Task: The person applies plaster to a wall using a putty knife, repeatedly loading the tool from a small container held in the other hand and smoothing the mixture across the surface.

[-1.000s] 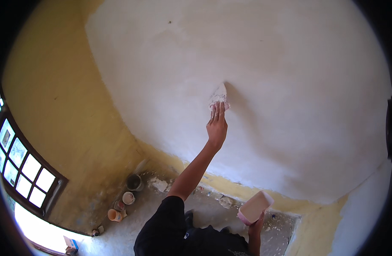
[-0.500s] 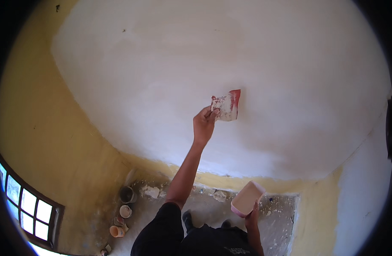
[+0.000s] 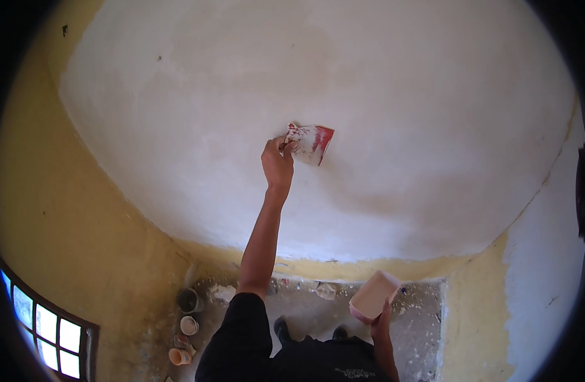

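My left hand (image 3: pixel 278 164) reaches up to the wall and pinches a red putty spreader (image 3: pixel 310 143), smeared with white filler. The spreader's edge points right and lies against or very close to the white-coated wall (image 3: pixel 419 114); contact is hard to tell. Lower right, my right hand (image 3: pixel 381 323) grips a pink rectangular tub (image 3: pixel 374 294) by its near side. The tub is tilted, and a smooth pale mass shows inside it. Most of the right hand's fingers are hidden beneath the tub.
A yellow wall (image 3: pixel 82 210) adjoins at the left, with a barred window (image 3: pixel 47 325) low down. By its foot stand a dark bucket (image 3: pixel 189 300), a white pail (image 3: pixel 189 325) and an orange container (image 3: pixel 179 356). Rubble and white spatters lie on the grey floor (image 3: pixel 305 305).
My left hand and the spreader have shifted left and slightly up along the wall, and the spreader has turned a little. The tub in my right hand has barely moved.
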The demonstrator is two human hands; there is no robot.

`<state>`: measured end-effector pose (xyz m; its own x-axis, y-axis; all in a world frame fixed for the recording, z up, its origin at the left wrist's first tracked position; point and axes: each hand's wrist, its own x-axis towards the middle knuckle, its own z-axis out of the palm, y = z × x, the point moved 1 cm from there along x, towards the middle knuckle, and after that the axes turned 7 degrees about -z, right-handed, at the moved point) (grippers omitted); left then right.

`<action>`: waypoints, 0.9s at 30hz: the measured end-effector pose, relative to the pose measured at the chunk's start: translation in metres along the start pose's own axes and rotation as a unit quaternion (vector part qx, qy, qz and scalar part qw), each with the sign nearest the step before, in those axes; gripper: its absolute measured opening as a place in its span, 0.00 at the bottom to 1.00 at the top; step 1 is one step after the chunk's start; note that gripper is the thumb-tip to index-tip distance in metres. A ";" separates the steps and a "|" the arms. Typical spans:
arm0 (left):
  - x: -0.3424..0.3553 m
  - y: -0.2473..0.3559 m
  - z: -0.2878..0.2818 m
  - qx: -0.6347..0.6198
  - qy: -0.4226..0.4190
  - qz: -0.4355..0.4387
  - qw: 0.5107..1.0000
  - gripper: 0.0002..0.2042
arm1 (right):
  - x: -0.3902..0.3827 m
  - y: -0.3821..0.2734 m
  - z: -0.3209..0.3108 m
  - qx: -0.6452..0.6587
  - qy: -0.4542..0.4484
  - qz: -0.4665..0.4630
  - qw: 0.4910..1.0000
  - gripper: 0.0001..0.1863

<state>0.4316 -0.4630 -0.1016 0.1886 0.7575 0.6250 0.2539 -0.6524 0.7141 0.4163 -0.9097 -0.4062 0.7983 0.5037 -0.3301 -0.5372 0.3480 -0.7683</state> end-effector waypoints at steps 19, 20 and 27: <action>-0.030 0.087 -0.029 0.155 0.040 0.334 0.929 0.15 | 0.012 0.001 -0.020 0.020 0.013 -0.003 1.000 0.29; -0.028 0.087 -0.019 0.181 0.053 0.388 0.902 0.22 | 0.013 0.003 -0.020 0.021 0.015 -0.004 1.000 0.29; -0.034 0.037 0.040 0.310 -0.063 0.442 0.839 0.27 | 0.012 -0.004 -0.021 0.025 0.028 -0.014 0.999 0.28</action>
<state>0.4729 -0.5122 -0.1088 0.6526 0.0058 0.7577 0.3996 -0.8522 -0.3377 0.4336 -0.9210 -0.4187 0.8263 0.4489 -0.3402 -0.5263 0.4002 -0.7502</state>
